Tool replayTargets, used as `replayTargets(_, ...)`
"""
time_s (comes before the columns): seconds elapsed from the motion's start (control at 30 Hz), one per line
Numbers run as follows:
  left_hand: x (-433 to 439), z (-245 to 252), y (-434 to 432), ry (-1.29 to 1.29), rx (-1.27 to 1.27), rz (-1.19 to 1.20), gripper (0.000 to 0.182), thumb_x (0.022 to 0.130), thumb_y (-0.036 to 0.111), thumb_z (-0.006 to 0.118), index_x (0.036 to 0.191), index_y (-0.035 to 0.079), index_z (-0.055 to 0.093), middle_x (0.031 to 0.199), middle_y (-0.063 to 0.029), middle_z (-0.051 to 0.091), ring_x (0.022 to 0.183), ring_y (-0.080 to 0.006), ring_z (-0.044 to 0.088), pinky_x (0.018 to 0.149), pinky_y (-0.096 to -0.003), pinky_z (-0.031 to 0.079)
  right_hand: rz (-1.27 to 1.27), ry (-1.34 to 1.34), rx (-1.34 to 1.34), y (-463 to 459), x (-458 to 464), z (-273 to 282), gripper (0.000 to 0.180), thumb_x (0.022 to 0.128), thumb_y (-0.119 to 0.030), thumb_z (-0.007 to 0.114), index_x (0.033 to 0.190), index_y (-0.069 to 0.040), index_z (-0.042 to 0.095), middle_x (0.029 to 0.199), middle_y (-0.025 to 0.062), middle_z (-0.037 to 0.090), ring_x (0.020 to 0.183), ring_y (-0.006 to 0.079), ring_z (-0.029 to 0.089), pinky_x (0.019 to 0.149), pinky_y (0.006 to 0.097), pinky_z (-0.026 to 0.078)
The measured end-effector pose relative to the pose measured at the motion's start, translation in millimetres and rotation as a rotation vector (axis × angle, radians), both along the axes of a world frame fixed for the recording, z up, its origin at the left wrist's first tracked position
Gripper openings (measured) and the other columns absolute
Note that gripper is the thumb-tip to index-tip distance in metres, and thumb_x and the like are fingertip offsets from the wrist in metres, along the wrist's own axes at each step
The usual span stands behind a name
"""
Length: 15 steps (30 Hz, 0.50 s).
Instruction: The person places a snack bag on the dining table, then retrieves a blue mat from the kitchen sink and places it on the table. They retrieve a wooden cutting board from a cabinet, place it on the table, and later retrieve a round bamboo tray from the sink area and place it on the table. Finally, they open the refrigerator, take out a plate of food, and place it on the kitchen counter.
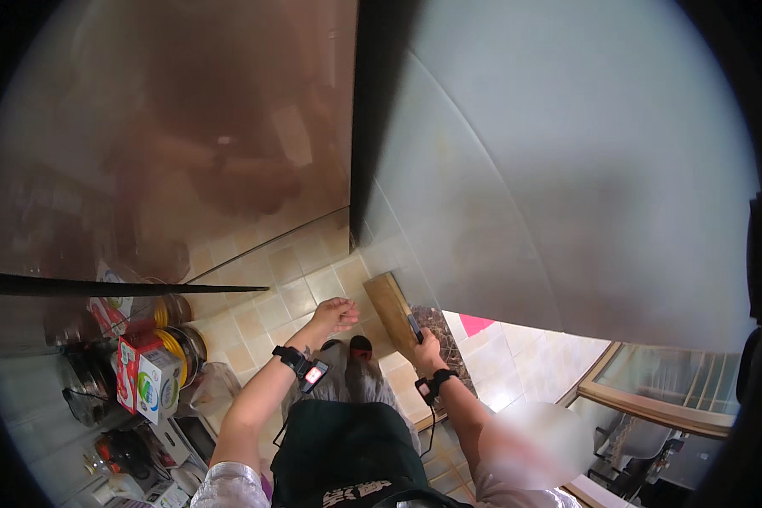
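Note:
My left hand (336,314) hovers above the tiled floor, its fingers loosely curled. Nothing shows in it, though its palm side is partly hidden. My right hand (427,350) grips a dark, narrow handle-like strip (415,327) along the edge of a brown wooden panel (388,305). Whether this panel is a door edge or a separate board is unclear. Black straps hold a small device on each wrist; the left device (314,376) has a lit screen.
A glossy brown panel (241,127) rises at the left, a pale smooth surface (578,159) at the right. Cartons (149,374), jars (86,387) and a plastic bag (213,387) crowd the lower left. Dark marble (441,324) borders bright tiles; a wood-framed glass panel (667,381) stands lower right.

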<state>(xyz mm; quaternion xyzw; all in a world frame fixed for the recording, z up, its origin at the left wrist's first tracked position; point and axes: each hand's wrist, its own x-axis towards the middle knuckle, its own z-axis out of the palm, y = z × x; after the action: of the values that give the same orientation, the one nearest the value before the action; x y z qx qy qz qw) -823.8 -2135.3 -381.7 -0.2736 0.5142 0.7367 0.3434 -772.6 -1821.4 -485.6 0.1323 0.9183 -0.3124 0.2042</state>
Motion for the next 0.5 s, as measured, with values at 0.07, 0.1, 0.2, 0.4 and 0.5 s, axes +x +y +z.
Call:
replayTargets(0.07,13.9,6.1,-6.0,-0.031,0.004,-0.055,0.030,0.097,0.034,0.053,0.110,0.008,0.059,0.106,-0.0063,0.064,0.092,-0.0157,0.061,0.079,-0.0313,0.050,0.038,-0.139,0.010,0.0,-6.0,11.9,0.028,0.071,-0.023,0.068,0.091,-0.003,0.064,0.086,0.0230,0.066,0.085,0.0407,0.064,0.075,0.0455,0.051)
replayTargets(0.1,22.2,9.0,-13.4,-0.046,-0.004,-0.082,0.030,0.096,0.035,0.054,0.110,0.008,0.059,0.104,-0.0057,0.064,0.092,-0.0151,0.061,0.079,-0.0309,0.050,0.058,-0.209,0.009,1.8,-2.3,19.1,0.028,0.071,-0.024,0.069,0.090,-0.003,0.065,0.086,0.0227,0.066,0.085,0.0408,0.064,0.075,0.0452,0.051)
replayTargets(0.2,60.2,14.6,-41.2,-0.086,-0.010,-0.181,0.033,0.095,0.038,0.054,0.110,0.009,0.060,0.102,-0.0048,0.064,0.093,-0.0142,0.062,0.080,-0.0298,0.050,0.068,-0.098,0.078,10.1,24.4,52.3,0.027,0.072,-0.027,0.066,0.084,-0.003,0.066,0.079,0.0222,0.066,0.078,0.0374,0.066,0.070,0.0428,0.052)
replayTargets(0.4,82.7,61.2,20.9,-0.084,0.084,-0.684,0.033,0.095,0.031,0.054,0.115,0.005,0.059,0.104,-0.0061,0.066,0.095,-0.0146,0.063,0.081,-0.0290,0.052,0.100,-0.025,0.110,62.3,48.3,164.4,0.027,0.070,-0.027,0.065,0.083,-0.004,0.069,0.076,0.0199,0.066,0.074,0.0358,0.066,0.069,0.0436,0.052)
replayTargets(0.5,77.3,83.9,78.1,0.061,0.197,-0.834,0.036,0.097,0.033,0.053,0.119,0.005,0.058,0.110,-0.0058,0.065,0.098,-0.0136,0.063,0.082,-0.0286,0.051,0.087,0.049,0.113,92.9,63.7,206.2,0.029,0.066,-0.031,0.070,0.079,-0.005,0.071,0.074,0.0191,0.066,0.073,0.0358,0.065,0.069,0.0438,0.052)
